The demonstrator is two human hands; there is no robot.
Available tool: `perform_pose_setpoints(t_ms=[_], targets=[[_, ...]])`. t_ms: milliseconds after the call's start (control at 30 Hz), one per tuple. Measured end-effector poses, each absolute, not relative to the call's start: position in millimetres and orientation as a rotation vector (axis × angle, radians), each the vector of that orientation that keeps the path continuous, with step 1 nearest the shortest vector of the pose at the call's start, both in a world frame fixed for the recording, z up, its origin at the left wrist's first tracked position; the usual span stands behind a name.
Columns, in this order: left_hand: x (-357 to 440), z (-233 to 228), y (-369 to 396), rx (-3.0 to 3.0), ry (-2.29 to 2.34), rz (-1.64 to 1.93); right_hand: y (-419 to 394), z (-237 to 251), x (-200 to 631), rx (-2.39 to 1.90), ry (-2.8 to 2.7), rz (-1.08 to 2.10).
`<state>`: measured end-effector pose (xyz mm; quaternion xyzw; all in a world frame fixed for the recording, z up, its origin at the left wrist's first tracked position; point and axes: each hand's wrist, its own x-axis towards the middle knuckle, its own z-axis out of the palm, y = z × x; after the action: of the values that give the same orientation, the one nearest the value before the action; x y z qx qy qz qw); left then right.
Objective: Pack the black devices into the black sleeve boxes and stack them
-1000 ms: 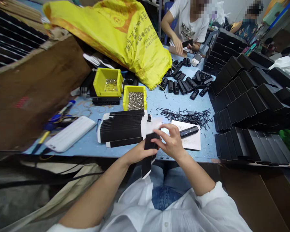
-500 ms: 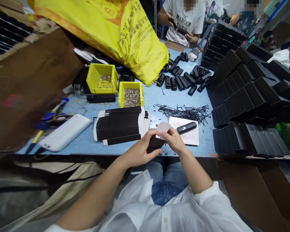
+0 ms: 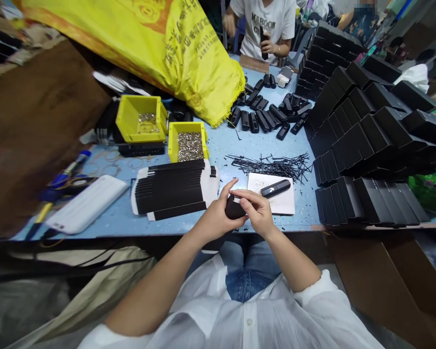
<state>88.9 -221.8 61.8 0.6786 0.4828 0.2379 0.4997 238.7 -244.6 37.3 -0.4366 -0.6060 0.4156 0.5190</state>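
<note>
Between my hands, over the table's front edge, is a small black cardboard box (image 3: 234,208). My left hand (image 3: 216,215) wraps round its side, thumb below and index finger raised at the top. The fingers of my right hand (image 3: 258,211) press on the box's top end, where the flap is now mostly hidden by them. Left of my hands lies a row of flat black box blanks (image 3: 174,188) with white inner sides. On the right, a white pad (image 3: 284,206) bears one glossy black device (image 3: 275,188).
Behind the pad lie many thin black sticks (image 3: 272,166) and several black devices (image 3: 265,120). Yellow bins (image 3: 187,127) hold small metal parts. Stacked black boxes (image 3: 359,140) rise at right. A white power bank-like slab (image 3: 87,203) lies left. A co-worker (image 3: 267,29) sits opposite.
The white flap that stood up from the box is now folded down under my right fingers. My view has shifted slightly. The co-worker's hands have moved apart.
</note>
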Motion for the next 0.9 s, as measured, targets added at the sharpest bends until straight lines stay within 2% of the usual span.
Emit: perform_pose_setpoints(t_ms=[167,333,400,500,600,767,900], targets=[[91.1,31.0,-224.6,1.450,1.157,0.613,-240.5,22.5,283.9,-1.125,-1.985,0.768],[77.2,8.0,-212.9,0.654,0.956,0.801,-206.4,13.8,361.3,-1.571,-2.266,0.594],[75.6,10.0,-203.8,0.420,0.924,0.942,-204.4,20.4,370.2,-1.525,-2.186,0.599],[88.7,18.7,-196.7,0.158,0.980,1.125,-217.9,36.1,351.2,-1.328,-1.702,0.550],[112.7,25.2,-202.5,0.014,0.954,1.108,-232.2,49.6,314.7,-1.104,-1.357,0.528],[110.2,25.4,-222.8,0.304,0.928,1.003,-238.1,65.5,289.0,-1.135,-1.618,0.524],[65.0,16.8,-229.2,1.089,1.338,1.049,-220.3,62.5,284.3,-0.999,-1.770,0.783]])
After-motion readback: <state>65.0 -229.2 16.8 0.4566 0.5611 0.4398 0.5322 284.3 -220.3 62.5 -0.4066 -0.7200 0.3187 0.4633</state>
